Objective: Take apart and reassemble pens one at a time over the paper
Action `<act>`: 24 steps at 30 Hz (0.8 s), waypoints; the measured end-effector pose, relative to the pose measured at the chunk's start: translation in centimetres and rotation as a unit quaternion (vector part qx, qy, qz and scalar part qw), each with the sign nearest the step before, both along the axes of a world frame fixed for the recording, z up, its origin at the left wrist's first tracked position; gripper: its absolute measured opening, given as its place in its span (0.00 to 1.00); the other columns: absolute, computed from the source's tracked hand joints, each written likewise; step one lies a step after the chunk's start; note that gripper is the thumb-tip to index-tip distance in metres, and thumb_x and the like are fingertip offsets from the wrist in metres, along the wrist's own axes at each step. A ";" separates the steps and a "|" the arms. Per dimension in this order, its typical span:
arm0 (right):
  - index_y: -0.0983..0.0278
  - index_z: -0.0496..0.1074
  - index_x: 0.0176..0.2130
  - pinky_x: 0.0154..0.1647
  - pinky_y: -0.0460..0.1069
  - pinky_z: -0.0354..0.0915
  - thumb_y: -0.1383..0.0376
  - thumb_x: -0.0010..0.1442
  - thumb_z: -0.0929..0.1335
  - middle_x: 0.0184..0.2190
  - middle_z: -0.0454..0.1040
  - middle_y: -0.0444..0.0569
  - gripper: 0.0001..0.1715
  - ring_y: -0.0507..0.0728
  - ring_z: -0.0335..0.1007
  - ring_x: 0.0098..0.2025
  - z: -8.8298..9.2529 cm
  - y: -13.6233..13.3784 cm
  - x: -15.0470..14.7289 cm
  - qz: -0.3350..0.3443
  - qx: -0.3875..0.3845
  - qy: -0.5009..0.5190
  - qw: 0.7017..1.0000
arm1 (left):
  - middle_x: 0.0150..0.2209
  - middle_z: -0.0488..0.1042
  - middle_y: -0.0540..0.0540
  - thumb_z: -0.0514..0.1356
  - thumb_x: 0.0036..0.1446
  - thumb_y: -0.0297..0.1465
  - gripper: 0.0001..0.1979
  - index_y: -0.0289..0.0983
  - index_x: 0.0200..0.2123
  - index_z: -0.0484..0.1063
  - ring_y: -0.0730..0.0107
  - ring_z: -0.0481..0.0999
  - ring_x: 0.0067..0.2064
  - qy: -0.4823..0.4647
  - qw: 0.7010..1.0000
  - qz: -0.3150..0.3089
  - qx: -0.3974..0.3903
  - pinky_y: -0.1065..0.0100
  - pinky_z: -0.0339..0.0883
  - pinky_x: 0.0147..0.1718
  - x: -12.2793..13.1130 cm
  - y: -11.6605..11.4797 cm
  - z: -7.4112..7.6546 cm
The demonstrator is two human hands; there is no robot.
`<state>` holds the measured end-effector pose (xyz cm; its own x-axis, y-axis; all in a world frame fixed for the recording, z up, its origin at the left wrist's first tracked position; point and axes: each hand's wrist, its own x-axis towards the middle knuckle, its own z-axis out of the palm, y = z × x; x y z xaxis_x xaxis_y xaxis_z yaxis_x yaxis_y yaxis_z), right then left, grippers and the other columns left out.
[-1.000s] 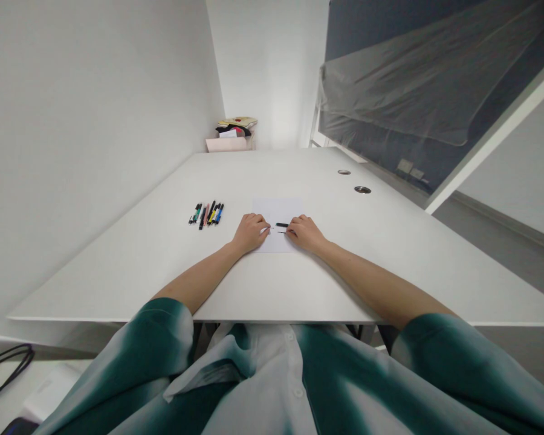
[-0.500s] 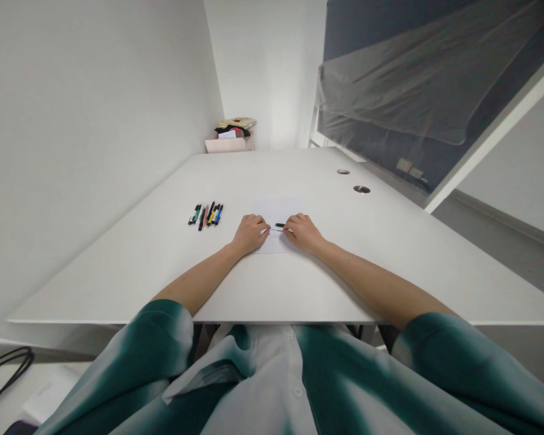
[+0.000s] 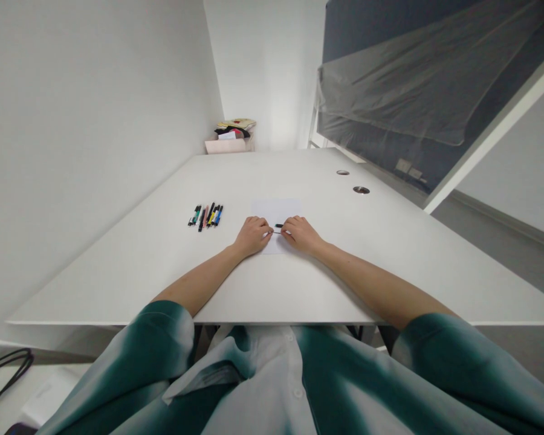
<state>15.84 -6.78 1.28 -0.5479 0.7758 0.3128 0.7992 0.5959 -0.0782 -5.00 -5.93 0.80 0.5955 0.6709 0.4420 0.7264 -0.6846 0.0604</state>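
Observation:
Over a sheet of white paper [image 3: 276, 208] my left hand [image 3: 254, 234] and my right hand [image 3: 301, 234] face each other, fingers pinched. Between their fingertips stretches a thin dark stick that looks like a pen refill [image 3: 277, 232]; each hand grips one end, and the fingers hide those ends. Just beyond it a short black piece [image 3: 278, 225], perhaps a pen part, lies on the paper beside my right fingertips. Left of the paper, several pens [image 3: 206, 216] in black, green, pink, yellow and blue lie in a loose row.
The white table [image 3: 154, 260] reaches to a pale pink box [image 3: 226, 145] with cloth items at the far end. Two round metal grommets [image 3: 361, 190] sit at the right. A wall runs along the left, and a plastic-covered dark panel [image 3: 390, 90] stands at the right.
My hands have drawn slightly closer together, so less of the thin stick shows between them. The pens and the black piece lie where they were.

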 end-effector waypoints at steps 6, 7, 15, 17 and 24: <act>0.62 0.72 0.49 0.36 0.48 0.59 0.64 0.71 0.59 0.41 0.79 0.51 0.15 0.57 0.73 0.39 0.3 -0.6 -0.2 -0.045 -0.088 0.017 0.995 | 0.37 0.75 0.43 0.57 0.63 0.32 0.11 0.39 0.40 0.80 0.60 0.70 0.44 0.001 1.000 -0.025 0.004 0.56 0.61 0.48 0.1 0.0 0.0; 0.62 0.71 0.50 0.36 0.48 0.59 0.64 0.70 0.60 0.40 0.79 0.50 0.14 0.56 0.73 0.38 0.2 -0.7 -0.2 -0.039 -0.085 0.028 0.995 | 0.37 0.75 0.43 0.57 0.62 0.32 0.11 0.39 0.40 0.80 0.60 0.70 0.43 0.001 1.000 -0.025 0.004 0.56 0.61 0.48 0.1 0.0 0.0; 0.63 0.74 0.47 0.37 0.47 0.60 0.63 0.67 0.64 0.39 0.79 0.51 0.13 0.55 0.74 0.38 -0.4 -0.5 0.0 0.007 -0.048 0.058 0.997 | 0.36 0.75 0.43 0.56 0.64 0.33 0.12 0.39 0.42 0.80 0.61 0.70 0.43 -0.005 0.999 -0.040 0.009 0.57 0.61 0.48 0.4 -0.2 0.0; 0.63 0.75 0.46 0.37 0.47 0.61 0.64 0.67 0.64 0.40 0.79 0.51 0.12 0.56 0.74 0.39 -0.4 -0.3 0.1 0.013 -0.045 0.065 0.997 | 0.37 0.75 0.43 0.57 0.64 0.35 0.12 0.40 0.44 0.79 0.61 0.70 0.43 -0.005 0.999 -0.038 0.008 0.57 0.61 0.49 0.4 -0.3 0.1; 0.62 0.77 0.42 0.35 0.46 0.60 0.65 0.64 0.66 0.37 0.78 0.50 0.10 0.54 0.72 0.34 -0.7 0.0 0.6 0.014 -0.037 0.082 0.996 | 0.42 0.75 0.40 0.60 0.59 0.35 0.14 0.38 0.46 0.79 0.56 0.71 0.47 -0.015 1.000 0.011 -0.011 0.55 0.61 0.50 -0.3 0.0 0.1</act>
